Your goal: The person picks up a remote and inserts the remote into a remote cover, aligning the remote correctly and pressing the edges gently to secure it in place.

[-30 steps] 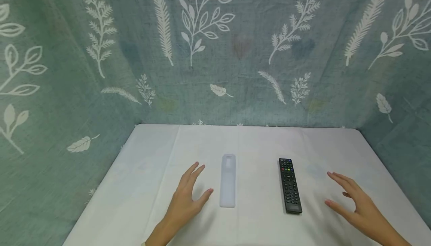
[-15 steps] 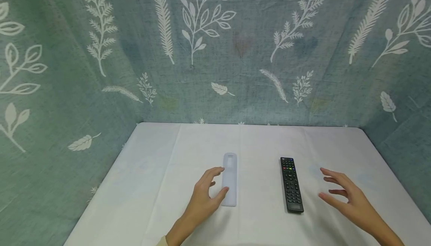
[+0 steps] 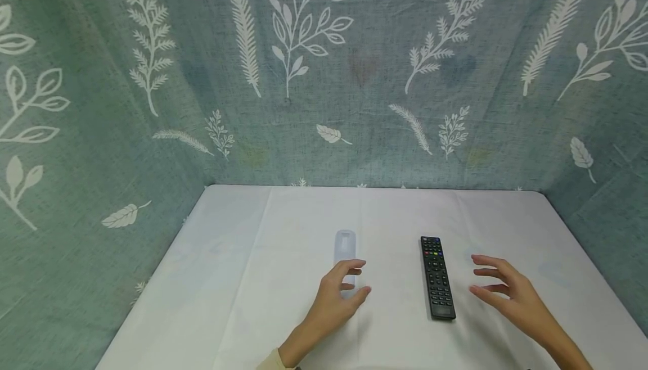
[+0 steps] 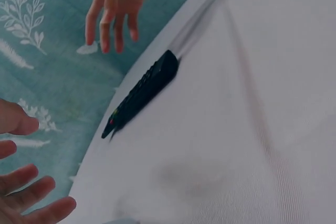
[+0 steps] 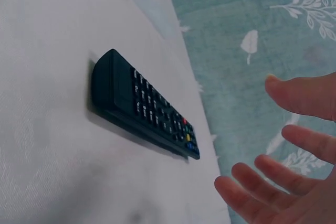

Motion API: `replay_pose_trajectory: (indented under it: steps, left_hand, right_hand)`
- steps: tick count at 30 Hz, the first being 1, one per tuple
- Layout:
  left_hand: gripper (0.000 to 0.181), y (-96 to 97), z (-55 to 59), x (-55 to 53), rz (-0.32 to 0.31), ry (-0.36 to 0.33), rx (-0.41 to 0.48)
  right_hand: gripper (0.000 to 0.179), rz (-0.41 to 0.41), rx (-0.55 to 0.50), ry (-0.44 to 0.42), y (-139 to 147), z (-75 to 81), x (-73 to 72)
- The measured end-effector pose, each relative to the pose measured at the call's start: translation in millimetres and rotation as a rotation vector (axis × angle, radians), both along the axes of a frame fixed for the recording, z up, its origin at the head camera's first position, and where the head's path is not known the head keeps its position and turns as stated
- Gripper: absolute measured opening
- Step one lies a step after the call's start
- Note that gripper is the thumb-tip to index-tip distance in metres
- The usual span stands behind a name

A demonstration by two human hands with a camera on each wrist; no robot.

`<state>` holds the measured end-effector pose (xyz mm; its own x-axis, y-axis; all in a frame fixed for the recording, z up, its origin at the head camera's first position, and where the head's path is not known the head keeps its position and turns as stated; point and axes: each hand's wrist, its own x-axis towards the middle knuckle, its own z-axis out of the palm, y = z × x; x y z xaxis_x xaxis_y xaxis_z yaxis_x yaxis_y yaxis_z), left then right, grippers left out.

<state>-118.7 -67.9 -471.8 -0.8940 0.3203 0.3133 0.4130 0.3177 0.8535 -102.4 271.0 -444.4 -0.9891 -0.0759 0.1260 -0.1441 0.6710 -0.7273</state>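
A black remote control point(image 3: 437, 278) lies buttons up on the white table, right of the middle. To its left is a pale translucent remote cover point(image 3: 345, 242), lying lengthwise and partly hidden behind my left hand point(image 3: 334, 302). That hand hovers above the cover's near part with fingers spread and bent, holding nothing. My right hand point(image 3: 511, 297) is held in the air just right of the remote, its thumb and fingers apart. In the right wrist view, the remote point(image 5: 147, 108) sits clear of the right fingers point(image 5: 252, 187). The left wrist view also shows the remote point(image 4: 142, 95) untouched.
A white cloth point(image 3: 283, 235) covers the table point(image 3: 516, 229). Green-blue curtains point(image 3: 324, 162) with white leaf prints hang behind and at both sides of it.
My left hand has moved right, from beside the cover to over it, its fingers bending more. My right hand has drifted slightly left towards the remote. Remote and cover stay in place.
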Motion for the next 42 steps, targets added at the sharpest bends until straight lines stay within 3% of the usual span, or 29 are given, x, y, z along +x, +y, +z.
replay_pose_trajectory:
  steps: [7,13,23,31,42]
  left_hand:
    - [0.039,19.6,-7.1,-5.1,-0.04,-0.064,0.059]
    - [0.039,37.8,-9.3,-8.4,-0.04,-0.073,0.083]
    - [0.036,64.2,-12.0,-14.8,-0.047,-0.115,0.132]
    - [0.035,81.0,-20.4,-21.9,-0.037,-0.155,0.15]
    - [0.033,106.5,-27.4,-34.6,0.012,-0.206,0.136]
  right_hand:
    - [0.056,-0.008,-0.068,-0.051,-4,-7.8,-6.6]
    - [0.055,-0.016,-0.128,-0.045,-8,-16.6,-10.9]
    - [0.055,-0.07,-0.169,-0.111,-7,-43.5,-21.1]
    - [0.051,-0.102,-0.221,-0.182,-15,-33.2,-21.4]
    - [0.042,-0.13,-0.357,-0.202,-20,-41.5,-29.7]
